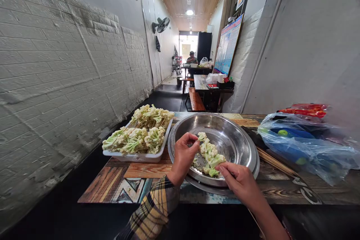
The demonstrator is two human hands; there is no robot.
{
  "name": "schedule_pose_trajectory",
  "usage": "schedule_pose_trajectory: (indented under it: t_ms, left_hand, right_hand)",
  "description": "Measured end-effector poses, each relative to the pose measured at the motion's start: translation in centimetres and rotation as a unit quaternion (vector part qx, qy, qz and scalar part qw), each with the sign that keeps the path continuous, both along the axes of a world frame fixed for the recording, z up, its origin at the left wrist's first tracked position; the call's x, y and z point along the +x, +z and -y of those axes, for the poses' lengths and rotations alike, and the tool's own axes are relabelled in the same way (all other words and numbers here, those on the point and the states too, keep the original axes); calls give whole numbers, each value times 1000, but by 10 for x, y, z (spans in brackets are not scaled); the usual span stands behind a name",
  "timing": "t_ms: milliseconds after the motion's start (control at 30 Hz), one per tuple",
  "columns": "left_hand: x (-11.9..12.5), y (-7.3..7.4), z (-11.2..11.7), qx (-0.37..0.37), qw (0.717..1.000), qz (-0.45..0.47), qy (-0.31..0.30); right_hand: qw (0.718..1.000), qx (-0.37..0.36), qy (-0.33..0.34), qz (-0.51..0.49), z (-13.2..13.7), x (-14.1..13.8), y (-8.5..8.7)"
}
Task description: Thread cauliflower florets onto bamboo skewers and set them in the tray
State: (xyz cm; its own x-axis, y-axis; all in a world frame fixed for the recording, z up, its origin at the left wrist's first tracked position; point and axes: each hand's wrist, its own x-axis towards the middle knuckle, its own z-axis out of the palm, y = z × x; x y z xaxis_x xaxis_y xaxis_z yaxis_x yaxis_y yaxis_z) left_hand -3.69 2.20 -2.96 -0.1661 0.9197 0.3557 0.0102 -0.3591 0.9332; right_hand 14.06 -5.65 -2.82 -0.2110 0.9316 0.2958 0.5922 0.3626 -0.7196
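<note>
Above the steel basin [247, 150], my left hand [184, 155] pinches at a small floret at the far end of a row of cauliflower [209, 153]. My right hand [240, 182] is closed round the near end of this cauliflower skewer. A thin stick shows below my right wrist, and the rest of it is hidden by the hand and the florets. Small crumbs lie on the basin floor under the cauliflower. To the left, a white tray [135, 158] is heaped with skewered cauliflower [137, 138].
Right of the basin lie a bundle of bamboo skewers [277, 161] and a clear plastic bag [306, 142] with a red packet [306, 110] behind it. All rest on a patterned wooden table [152, 170]. Farther off are a bench [196, 99], tables and a seated person [192, 58].
</note>
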Motion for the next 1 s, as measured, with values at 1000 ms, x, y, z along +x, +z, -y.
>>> schedule_pose_trajectory:
  t_ms: [1000]
  left_hand:
    - [0, 2, 3, 4, 993, 17, -118]
  right_hand:
    - [999, 27, -24, 11, -3, 4, -12]
